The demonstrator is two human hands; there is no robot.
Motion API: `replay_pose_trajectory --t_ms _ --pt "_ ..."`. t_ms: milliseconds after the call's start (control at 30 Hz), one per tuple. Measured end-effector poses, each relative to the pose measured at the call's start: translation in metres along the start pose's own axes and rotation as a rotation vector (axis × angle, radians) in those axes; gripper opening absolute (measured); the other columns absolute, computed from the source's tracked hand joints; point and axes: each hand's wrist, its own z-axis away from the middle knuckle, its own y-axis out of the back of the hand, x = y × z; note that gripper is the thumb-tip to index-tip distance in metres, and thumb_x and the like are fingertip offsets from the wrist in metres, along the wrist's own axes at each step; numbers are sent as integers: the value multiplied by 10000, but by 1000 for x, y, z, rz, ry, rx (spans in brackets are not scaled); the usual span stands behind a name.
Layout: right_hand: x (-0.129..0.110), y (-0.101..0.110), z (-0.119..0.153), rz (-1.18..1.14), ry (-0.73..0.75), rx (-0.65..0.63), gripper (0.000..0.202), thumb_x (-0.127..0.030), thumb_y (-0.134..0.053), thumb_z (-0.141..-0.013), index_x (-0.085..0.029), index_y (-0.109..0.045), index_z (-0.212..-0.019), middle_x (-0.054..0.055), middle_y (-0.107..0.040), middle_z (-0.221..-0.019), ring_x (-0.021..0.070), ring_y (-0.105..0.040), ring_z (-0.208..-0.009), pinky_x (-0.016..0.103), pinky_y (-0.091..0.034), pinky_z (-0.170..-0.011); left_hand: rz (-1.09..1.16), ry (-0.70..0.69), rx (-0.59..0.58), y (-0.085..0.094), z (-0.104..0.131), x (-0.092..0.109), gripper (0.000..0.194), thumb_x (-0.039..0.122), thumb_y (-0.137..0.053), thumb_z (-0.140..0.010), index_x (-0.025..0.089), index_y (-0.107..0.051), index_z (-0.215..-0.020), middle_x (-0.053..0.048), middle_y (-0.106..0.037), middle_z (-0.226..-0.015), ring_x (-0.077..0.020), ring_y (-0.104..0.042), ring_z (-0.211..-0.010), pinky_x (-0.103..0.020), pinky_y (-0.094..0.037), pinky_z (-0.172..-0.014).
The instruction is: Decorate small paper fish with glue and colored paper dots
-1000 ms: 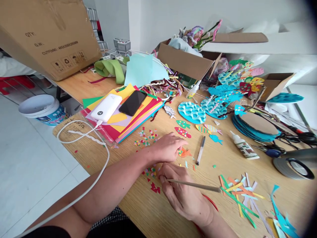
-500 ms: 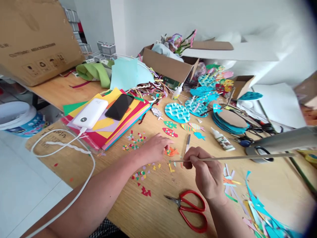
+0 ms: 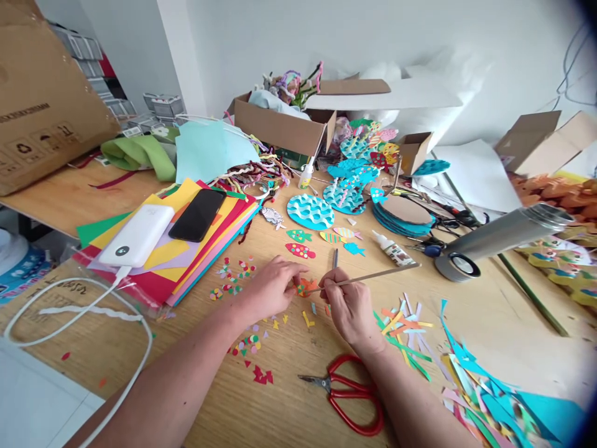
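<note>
An orange paper fish with small coloured bits on it lies flat on the table between my hands. My left hand is at its left edge, index finger stretched out above it and the lower fingertips at its rim. In my right hand a thin stick is pinched between thumb and fingers, its tip reaching the fish. Several finished paper fish, among them a red spotted one and a green one, lie just behind. Red-handled scissors rest in front of my right wrist.
Paper dots and scraps are scattered beside my left forearm. Coloured strips lie to the right. A glue bottle, a steel flask, blue wavy discs, a phone and a power bank surround the work.
My right hand has moved left, bringing the stick's tip to the orange fish. My left hand stays beside the fish. The view has swung right, showing more of the flask and strips.
</note>
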Motion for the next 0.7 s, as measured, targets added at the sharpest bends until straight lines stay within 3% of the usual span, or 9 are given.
replay_pose_trajectory --t_ms 700 --pt "-3 -3 0 92 67 6 293 -226 -356 -941 -201 -510 -693 -25 -529 -553 109 -506 -463 218 -358 -522 -57 -27 18 -2 0 -1 485 -29 -612 -728 141 -596 -1182 -45 -694 -994 -222 -572 -992 -344 -473 -882"
